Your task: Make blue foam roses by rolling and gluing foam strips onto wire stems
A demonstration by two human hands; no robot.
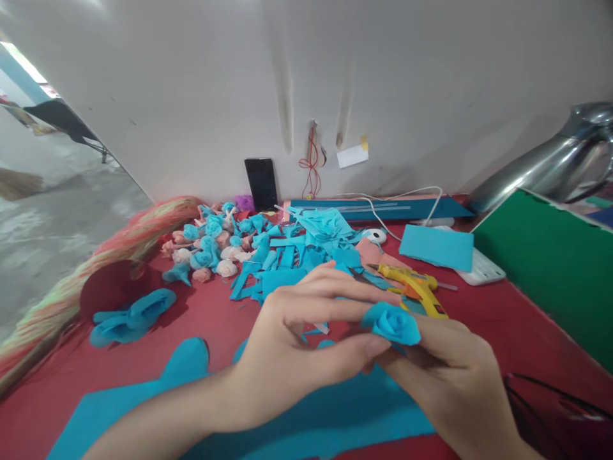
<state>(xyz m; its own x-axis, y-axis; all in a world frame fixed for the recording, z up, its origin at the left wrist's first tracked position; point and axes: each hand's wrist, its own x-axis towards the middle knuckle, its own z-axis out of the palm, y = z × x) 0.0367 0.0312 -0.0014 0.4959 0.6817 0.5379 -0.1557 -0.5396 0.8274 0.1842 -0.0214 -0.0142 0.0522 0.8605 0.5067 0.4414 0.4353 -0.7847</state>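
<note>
A small blue crepe paper rose (393, 324) is held up between my two hands, its petals curled in layers. My left hand (306, 345) pinches its left edge between thumb and index finger. From the right and below, my right hand (445, 370) grips its base, which the fingers hide. Beneath both hands lies a large cut sheet of blue crepe paper (306, 421). Just behind the rose rests a yellow glue gun (414, 287). Blue paper scraps (287, 278) are heaped beyond my left hand.
On the red table (215, 326), a pile of blue and pink paper roses (211, 243) sits at the back left. Loose blue petals (131, 317) lie nearer. A black phone (262, 184) leans on the wall. A green board (550, 275) and a metal jug (531, 153) stand at right.
</note>
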